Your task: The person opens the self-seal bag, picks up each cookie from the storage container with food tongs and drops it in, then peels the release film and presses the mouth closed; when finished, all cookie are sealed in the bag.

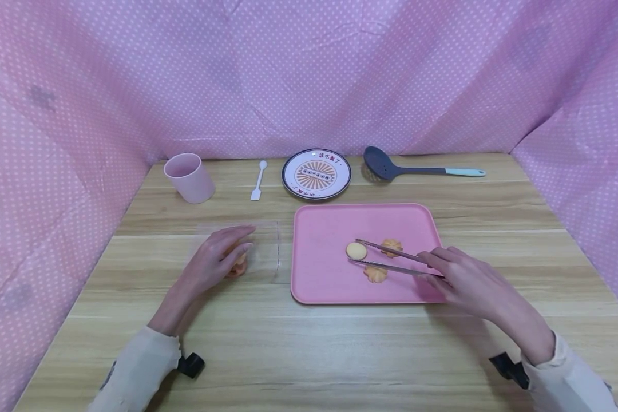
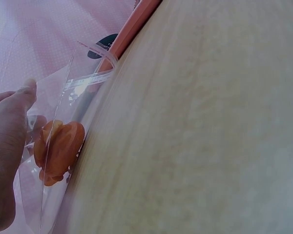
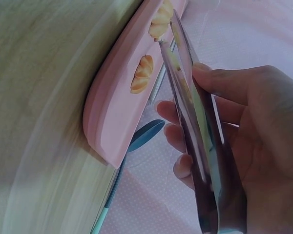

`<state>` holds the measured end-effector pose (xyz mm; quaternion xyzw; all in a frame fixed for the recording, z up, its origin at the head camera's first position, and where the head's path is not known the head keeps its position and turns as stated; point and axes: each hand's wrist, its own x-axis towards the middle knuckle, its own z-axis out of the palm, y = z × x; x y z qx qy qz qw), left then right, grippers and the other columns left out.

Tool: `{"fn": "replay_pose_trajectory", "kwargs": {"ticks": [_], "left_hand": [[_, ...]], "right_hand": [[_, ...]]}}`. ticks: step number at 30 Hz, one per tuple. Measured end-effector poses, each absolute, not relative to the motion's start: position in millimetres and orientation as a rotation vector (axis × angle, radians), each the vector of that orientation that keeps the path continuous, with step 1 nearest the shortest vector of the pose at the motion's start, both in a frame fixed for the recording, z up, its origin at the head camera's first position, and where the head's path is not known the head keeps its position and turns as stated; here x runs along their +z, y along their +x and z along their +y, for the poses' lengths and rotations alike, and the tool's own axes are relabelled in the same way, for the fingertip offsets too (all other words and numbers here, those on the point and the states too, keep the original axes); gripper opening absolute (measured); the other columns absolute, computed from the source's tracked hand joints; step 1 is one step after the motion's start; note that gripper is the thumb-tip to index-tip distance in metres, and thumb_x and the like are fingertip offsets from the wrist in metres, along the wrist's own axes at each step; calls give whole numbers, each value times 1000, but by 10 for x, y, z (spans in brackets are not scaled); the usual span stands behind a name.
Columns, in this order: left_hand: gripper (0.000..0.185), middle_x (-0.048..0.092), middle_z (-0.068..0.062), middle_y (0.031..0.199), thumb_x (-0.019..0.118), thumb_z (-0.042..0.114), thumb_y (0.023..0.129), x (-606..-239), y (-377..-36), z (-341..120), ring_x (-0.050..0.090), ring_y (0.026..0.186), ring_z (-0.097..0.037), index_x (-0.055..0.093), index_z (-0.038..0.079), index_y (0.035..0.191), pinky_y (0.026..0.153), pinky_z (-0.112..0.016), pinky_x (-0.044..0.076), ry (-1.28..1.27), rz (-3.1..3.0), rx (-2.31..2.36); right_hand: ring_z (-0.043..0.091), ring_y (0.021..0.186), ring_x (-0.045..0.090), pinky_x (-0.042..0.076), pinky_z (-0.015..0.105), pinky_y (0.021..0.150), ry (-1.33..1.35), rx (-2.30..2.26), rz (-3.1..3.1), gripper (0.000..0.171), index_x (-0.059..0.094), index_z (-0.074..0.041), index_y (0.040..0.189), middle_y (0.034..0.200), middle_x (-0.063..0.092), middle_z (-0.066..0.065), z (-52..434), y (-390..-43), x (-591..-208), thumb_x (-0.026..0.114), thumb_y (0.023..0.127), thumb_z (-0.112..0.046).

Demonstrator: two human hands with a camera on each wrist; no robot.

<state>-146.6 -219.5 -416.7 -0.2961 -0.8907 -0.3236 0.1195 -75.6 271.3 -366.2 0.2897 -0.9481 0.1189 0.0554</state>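
Observation:
My right hand [image 1: 471, 280] grips a pair of metal tongs [image 3: 188, 97], thumb on one side and fingers on the other. The tongs' tips lie either side of a pale round cookie [image 1: 356, 250] on the pink tray [image 1: 319, 274]. Two flower-shaped cookies lie beside the tongs, a far cookie [image 1: 392, 247] and a near cookie [image 1: 375, 274]. To the left, my left hand [image 1: 213, 257] holds a clear plastic bag [image 2: 88, 83], its film raised near the thumb. Inside the bag are brown cookies [image 2: 61, 148], partly hidden by the hand in the head view.
Along the back of the wooden table [image 1: 309, 355] stand a pink cup [image 1: 190, 180], a small white spoon [image 1: 258, 180], a patterned plate [image 1: 316, 174] and a dark skimmer [image 1: 383, 164] with a light-blue handle. A pink dotted cloth [image 1: 298, 74] hangs behind and at both sides.

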Motion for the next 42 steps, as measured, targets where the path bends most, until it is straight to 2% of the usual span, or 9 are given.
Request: {"fn": "replay_pose_trajectory", "kwargs": {"ticks": [12, 30, 35, 42], "left_hand": [[38, 66, -13, 137, 71, 3, 98, -4179, -1470, -2205, 59, 129, -34, 66, 2, 136, 108, -56, 46, -872, -2585, -951], [39, 66, -13, 137, 71, 3, 98, -4181, -1477, -2205, 59, 129, -34, 66, 3, 136, 108, -55, 46, -871, -2594, -956], [38, 65, -13, 138, 70, 5, 99, -4176, -1473, -2203, 58, 130, -34, 66, 4, 137, 108, -55, 45, -859, -2612, -964], [38, 65, -13, 138, 70, 4, 99, -4171, -1476, -2198, 58, 130, -34, 66, 4, 137, 108, -55, 46, -867, -2605, -975]], "right_hand": [[13, 73, 49, 46, 32, 54, 885, 364, -2858, 34, 72, -8, 117, 88, 61, -7, 2705, -767, -3669, 81, 84, -2], [13, 73, 49, 44, 30, 50, 915, 357, -2778, 39, 72, -7, 118, 91, 63, -3, 2713, -796, -3741, 85, 81, -4], [14, 76, 54, 50, 34, 53, 923, 373, -2762, 40, 72, -7, 119, 95, 66, 0, 2683, -819, -3750, 84, 81, -3], [24, 84, 65, 59, 46, 67, 944, 376, -2784, 37, 71, -1, 119, 100, 70, 10, 2596, -851, -3734, 82, 84, -2]]}}
